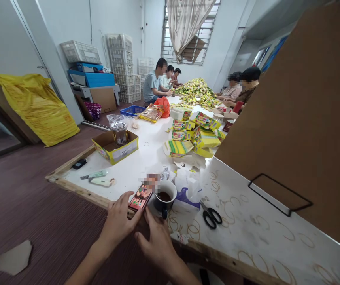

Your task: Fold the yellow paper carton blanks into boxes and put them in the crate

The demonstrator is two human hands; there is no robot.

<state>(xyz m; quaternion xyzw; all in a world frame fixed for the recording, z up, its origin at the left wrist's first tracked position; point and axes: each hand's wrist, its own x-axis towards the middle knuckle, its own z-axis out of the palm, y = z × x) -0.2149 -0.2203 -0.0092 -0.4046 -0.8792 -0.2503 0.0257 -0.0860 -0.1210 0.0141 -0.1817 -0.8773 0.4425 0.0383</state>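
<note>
Two hands meet at a phone (pixel 140 197) on the near edge of the table (pixel 247 221); the phone leans up, its top end against a dark mug (pixel 164 195) and its low end near the table's wooden rim; its long side runs from near-left up to far-right. The left hand (pixel 119 221) is closest; its fingers (pixel 127 196) lie loose along the left edge of the phone and touch it, not squeezed around it. The right hand (pixel 157 240) sits just near of the phone; its fingers (pixel 148 215) stretch up toward the low end, open and flat; I cannot tell if they touch it. So the phone lies just far of both hands, a bit to the right of the left one.

The mug has dark drink in it; right beside it is a tissue pack (pixel 184 196); black scissors (pixel 211 216) lie a little more to the right. Farther off are yellow and green packets (pixel 195 134), a small open box (pixel 115 147) on the left, and a big brown cardboard sheet (pixel 303 118) on the right. People sit far down the table by a big heap of packets (pixel 196 90).
</note>
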